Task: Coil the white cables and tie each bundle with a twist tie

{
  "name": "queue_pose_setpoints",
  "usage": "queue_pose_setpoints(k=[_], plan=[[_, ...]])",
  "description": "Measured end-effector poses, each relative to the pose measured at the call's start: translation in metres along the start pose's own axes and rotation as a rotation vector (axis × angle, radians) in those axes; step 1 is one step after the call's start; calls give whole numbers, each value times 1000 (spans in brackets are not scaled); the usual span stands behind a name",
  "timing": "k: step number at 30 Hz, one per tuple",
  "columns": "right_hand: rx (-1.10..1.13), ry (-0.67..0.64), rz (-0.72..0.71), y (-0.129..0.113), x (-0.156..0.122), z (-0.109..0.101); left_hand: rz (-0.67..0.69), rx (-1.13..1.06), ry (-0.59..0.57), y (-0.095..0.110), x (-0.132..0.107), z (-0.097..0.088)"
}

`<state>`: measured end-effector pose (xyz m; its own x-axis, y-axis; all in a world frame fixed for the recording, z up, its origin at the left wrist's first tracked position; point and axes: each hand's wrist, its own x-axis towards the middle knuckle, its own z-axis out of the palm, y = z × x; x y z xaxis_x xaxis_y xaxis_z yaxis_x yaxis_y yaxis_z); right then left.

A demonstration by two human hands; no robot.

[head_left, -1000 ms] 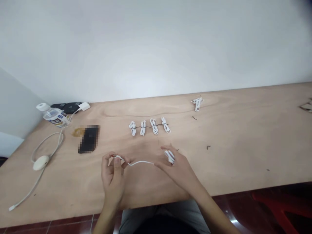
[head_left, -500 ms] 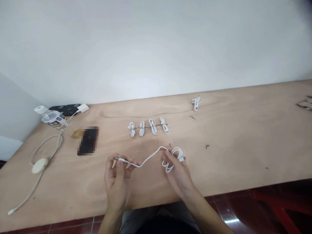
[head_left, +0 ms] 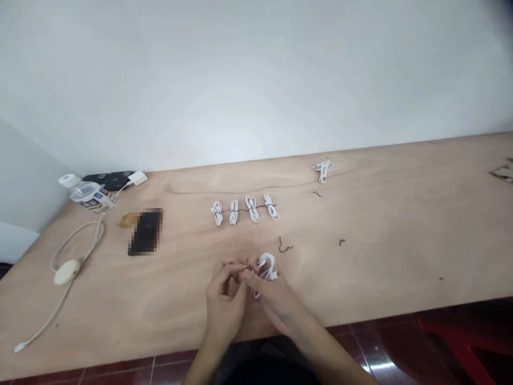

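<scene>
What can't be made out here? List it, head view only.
White coiled cable: partly hidden by the left hand and right hand; its ends don't show.
Thin dark wire tie: too small, and mostly hidden by the fingers.
Flat black rectangular object: blurred by pixelation.
Brown cardboard scrap: cut off by the right edge.

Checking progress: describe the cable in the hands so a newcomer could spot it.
On the long pale plywood table, below a row of four coiled white cables on black wire, the left hand and right hand hold a looped white cable. Only this one is held.
</scene>
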<state>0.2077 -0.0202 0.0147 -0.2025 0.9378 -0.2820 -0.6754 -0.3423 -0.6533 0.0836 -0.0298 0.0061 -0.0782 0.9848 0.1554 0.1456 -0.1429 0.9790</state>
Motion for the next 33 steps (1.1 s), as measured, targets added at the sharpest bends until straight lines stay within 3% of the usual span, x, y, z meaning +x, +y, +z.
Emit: queue_pose_setpoints(k=[6, 16, 19, 22, 26, 30, 33], plan=[[67, 87, -17, 9, 2, 4, 29, 173, 54, -1, 1, 8], [89, 197, -88, 14, 14, -8, -87, 67, -189, 6, -1, -2], [-2, 216, -53, 17, 15, -11, -99, 152, -335, 13, -4, -1], [-222, 245, -124, 17, 13, -12, -119, 272, -429, 23, -5, 2], [-523, 257, -258, 13, 10, -11, -143, 326, -509, 34, -5, -1], [-457, 194, -159, 17, 6, -12, -115, 339, -530, 32, -6, -9], [-423, 241, -170, 24, 7, -11, -110, 390, -559, 27, -6, -9]])
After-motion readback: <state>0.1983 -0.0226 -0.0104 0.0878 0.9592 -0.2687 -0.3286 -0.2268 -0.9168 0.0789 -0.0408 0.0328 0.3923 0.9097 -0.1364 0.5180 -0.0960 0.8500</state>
